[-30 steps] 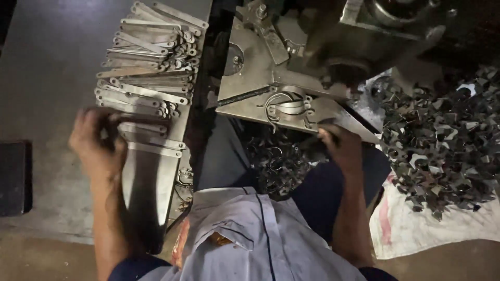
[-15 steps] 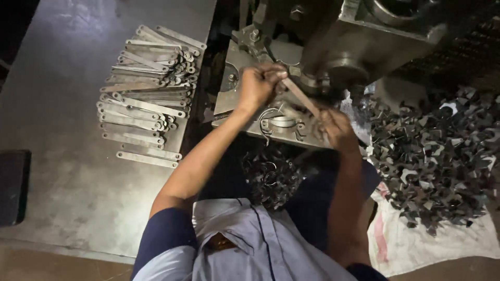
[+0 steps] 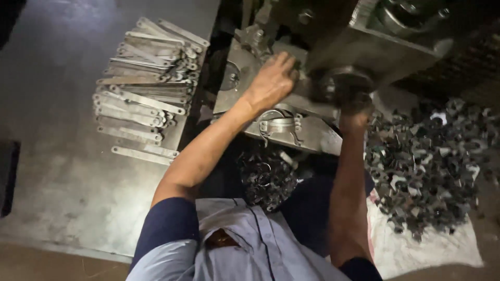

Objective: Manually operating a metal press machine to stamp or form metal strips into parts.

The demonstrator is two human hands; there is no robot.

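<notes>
My left hand (image 3: 272, 80) reaches over the slanted steel bed (image 3: 312, 136) of a press machine (image 3: 375, 47). Its fingers are curled at the die under the press head, closed on a flat metal strip that the hand mostly hides. My right hand (image 3: 354, 106) is blurred and sits just below the round dark part of the press; its fingers are hidden. A ring-shaped clamp fixture (image 3: 278, 122) lies on the bed just below my left wrist. Flat metal strips (image 3: 143, 88) lie in rows on the grey table (image 3: 57, 171) to the left.
A heap of small dark stamped metal pieces (image 3: 427, 161) lies on a white sack (image 3: 432, 250) at the right. More such pieces (image 3: 265, 177) are piled under the bed, in front of my knees. A dark object (image 3: 8, 177) sits at the table's left edge.
My left hand went from the strips on the table to the press with a strip and now sits deeper under the press head. My right hand rose from the bed's lower edge to the press.
</notes>
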